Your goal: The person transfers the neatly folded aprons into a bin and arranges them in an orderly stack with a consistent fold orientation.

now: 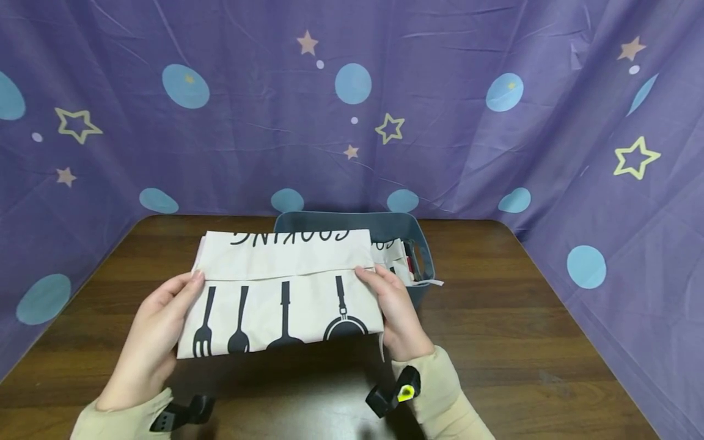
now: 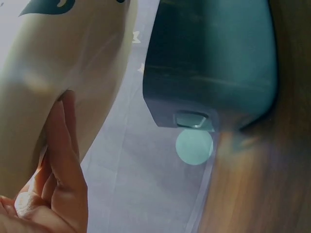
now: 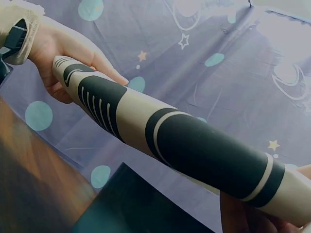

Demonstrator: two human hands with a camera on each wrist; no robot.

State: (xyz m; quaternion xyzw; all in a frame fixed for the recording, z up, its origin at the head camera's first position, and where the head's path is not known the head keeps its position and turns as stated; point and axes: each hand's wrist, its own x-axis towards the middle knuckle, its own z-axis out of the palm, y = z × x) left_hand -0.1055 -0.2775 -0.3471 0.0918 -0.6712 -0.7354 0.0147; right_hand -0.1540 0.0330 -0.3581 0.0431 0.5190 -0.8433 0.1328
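Observation:
A folded white apron [image 1: 275, 311] with black kitchen utensils and the word COOKING printed on it is held up flat in front of the blue-grey bin [image 1: 420, 235]. My left hand [image 1: 156, 324] grips its left edge, thumb on top and fingers underneath. At the opposite edge, my right hand [image 1: 397, 311] holds it the same way, and a thin white strap dangles beside that palm. In the left wrist view, fingers [image 2: 60, 126] support the fabric's underside. The right wrist view shows the apron [image 3: 204, 150] edge-on, stretched between both hands.
Inside the bin lies another white printed cloth [image 1: 389, 252], with a pale strap [image 1: 429, 282] trailing over the rim. The bin stands on a brown wooden table [image 1: 511, 324]. A purple curtain [image 1: 440, 153] with stars and dots surrounds the table's back and sides.

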